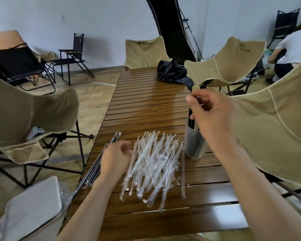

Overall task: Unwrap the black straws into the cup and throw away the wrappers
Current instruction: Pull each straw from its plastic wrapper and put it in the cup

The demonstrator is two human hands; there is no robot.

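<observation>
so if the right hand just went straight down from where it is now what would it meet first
Probably the cup: the right hand is above its mouth, gripping a black straw already lowered into it. Depth from this view is uncertain.

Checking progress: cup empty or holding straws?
Holding straws. Black straws stand inside the translucent cup, upright on the table, their tops under the right hand.

On the surface [146,105], the heap of wrappers [155,164] lies in the middle, the wrapped straws [94,171] at its left by the edge, the cup [195,143] at its right holding unwrapped straws [191,120], and a folded cloth [172,70] far behind.
</observation>
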